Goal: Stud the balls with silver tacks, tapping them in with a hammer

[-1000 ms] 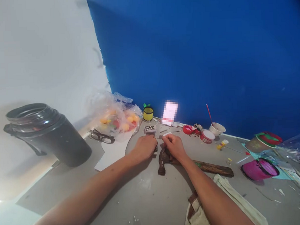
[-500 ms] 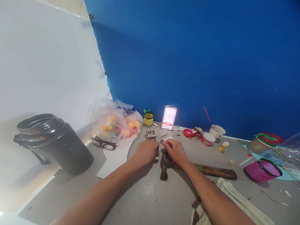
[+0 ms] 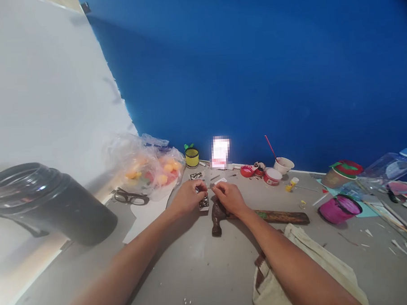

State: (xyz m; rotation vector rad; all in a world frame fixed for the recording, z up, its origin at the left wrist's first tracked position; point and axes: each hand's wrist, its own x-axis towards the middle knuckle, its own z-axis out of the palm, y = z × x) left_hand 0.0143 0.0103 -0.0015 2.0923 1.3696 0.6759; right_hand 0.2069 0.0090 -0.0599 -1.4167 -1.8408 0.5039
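Uncovered since half a second ago: small open box of shiny tacks or pins, earlier hidden under the left hand. Sits on the tabletop directly below both sets of fingertips, touching the left fingers.

Left fingers curled and pinched at the box's far edge; cannot tell whether anything tiny is held. Right hand also curled into a pinch just right of the box, close to the left fingertips; too small to resolve what, if anything, is in it.

Reads as picking a single piece out of the box. Next move calls for a fine two-finger pinch without tipping the box.

- Just beneath the right hand: hammer, head beside the box, handle running right.
- Just beyond the fingers: second small box.
- Further left: glasses, plastic bag, black jar.
- By the right forearm: cloth.
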